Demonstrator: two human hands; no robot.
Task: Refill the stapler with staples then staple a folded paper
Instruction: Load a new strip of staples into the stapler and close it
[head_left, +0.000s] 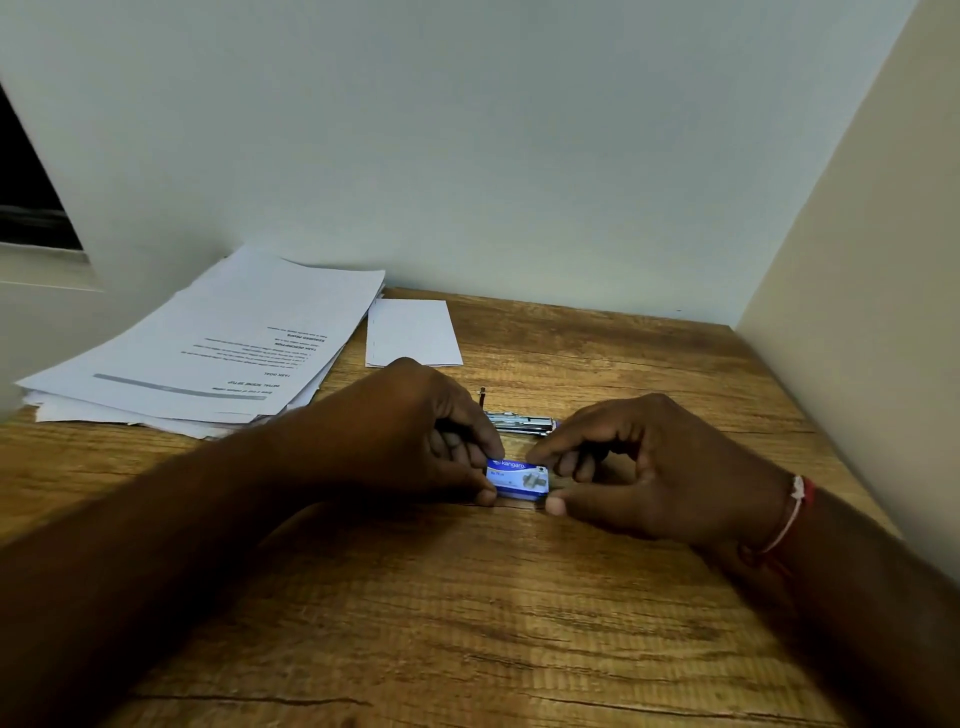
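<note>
A small blue and white staple box (518, 479) sits low over the wooden table (467, 623), held from both ends. My left hand (415, 431) pinches its left end between thumb and fingers. My right hand (639, 467) grips its right end with thumb and forefinger. Just behind the box lies the stapler (519, 420), metal, lying open on the table, partly hidden by my left hand. A folded white paper (413, 332) lies flat farther back.
A loose stack of printed sheets (208, 353) covers the table's back left corner. Walls close the table at the back (519, 156) and on the right (857, 260).
</note>
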